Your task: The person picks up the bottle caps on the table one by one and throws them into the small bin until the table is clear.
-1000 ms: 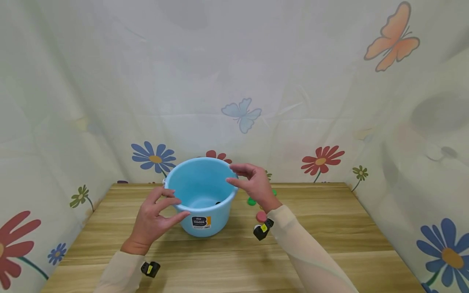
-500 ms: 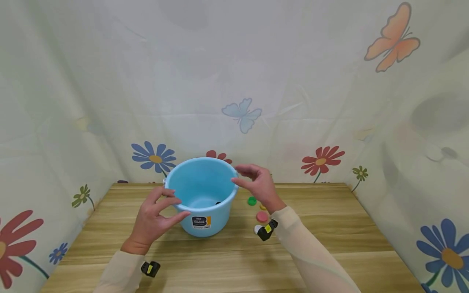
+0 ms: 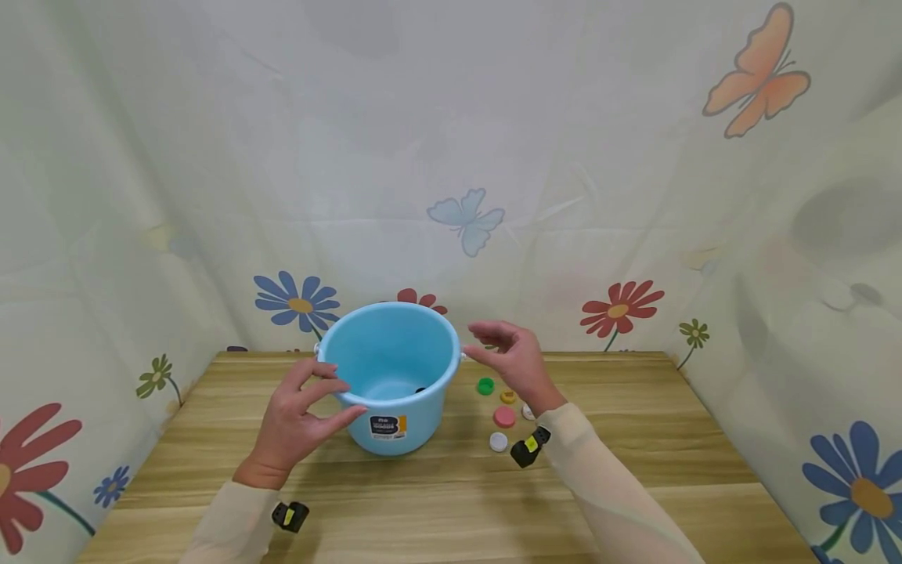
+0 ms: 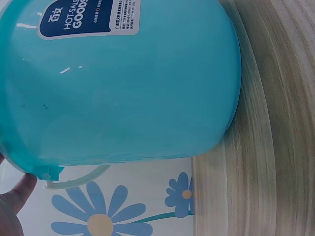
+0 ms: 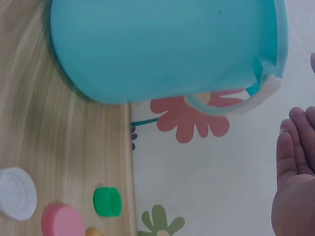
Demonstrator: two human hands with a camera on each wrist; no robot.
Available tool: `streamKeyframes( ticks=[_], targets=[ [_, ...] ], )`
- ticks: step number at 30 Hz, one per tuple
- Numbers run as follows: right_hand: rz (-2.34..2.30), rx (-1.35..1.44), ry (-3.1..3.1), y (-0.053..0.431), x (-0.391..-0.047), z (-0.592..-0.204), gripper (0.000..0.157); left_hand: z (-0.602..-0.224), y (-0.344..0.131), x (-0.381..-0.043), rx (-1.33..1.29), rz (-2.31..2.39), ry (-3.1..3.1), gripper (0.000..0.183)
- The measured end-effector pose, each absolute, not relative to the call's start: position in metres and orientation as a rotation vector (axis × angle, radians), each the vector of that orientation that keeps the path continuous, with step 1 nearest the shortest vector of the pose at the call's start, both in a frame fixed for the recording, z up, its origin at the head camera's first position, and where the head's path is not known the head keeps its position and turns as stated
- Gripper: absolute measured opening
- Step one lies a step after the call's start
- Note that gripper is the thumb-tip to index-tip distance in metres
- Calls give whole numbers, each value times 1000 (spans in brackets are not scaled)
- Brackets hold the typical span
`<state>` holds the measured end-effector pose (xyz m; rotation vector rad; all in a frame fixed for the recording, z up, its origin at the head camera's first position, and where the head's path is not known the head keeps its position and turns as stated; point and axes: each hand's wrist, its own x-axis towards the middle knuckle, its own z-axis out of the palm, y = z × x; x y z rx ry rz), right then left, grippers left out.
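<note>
A light blue plastic bucket (image 3: 423,419) stands upright on the wooden table, with a dark label on its front. Inside, at the bottom, a small dark object (image 3: 420,390) partly shows. My left hand (image 3: 296,415) holds the bucket's near-left rim, fingertips over the edge and thumb along the front. In the left wrist view a finger (image 4: 22,191) meets the rim by the handle mount. My right hand (image 3: 517,360) hovers off the right rim, fingers loosely bent and nothing between them; the right wrist view shows it apart from the bucket.
Right of the bucket lie several bottle caps: a green cap (image 3: 485,386), a yellow cap (image 3: 508,397), a pink cap (image 3: 504,416) and a white cap (image 3: 498,442). Another white cap (image 3: 528,411) sits beside the right wrist. A flower-printed curtain (image 3: 564,258) surrounds the table.
My right hand has drawn away from the bucket's right rim toward the right, uncovering more of the caps. The left hand and the bucket have stayed put.
</note>
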<state>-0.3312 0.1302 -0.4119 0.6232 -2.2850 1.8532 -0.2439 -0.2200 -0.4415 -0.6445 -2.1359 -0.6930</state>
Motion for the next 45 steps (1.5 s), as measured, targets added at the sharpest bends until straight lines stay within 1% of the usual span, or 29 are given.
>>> streamKeyframes(
  ticks=[8, 18, 38, 45],
  targets=[
    [1835, 608, -2285, 142, -335, -422, 39, -442, -220, -244, -631, -698, -2163, 41],
    [1838, 569, -2281, 154, -335, -432, 43, -441, -220, -244, -633, -692, -2155, 41],
    [1833, 533, -2279, 181, -334, -456, 39, -442, -222, -246, -677, -729, -2113, 37],
    [1849, 498, -2278, 192, -336, -466, 43, -440, -221, -245, -661, -725, -2138, 38]
  ],
)
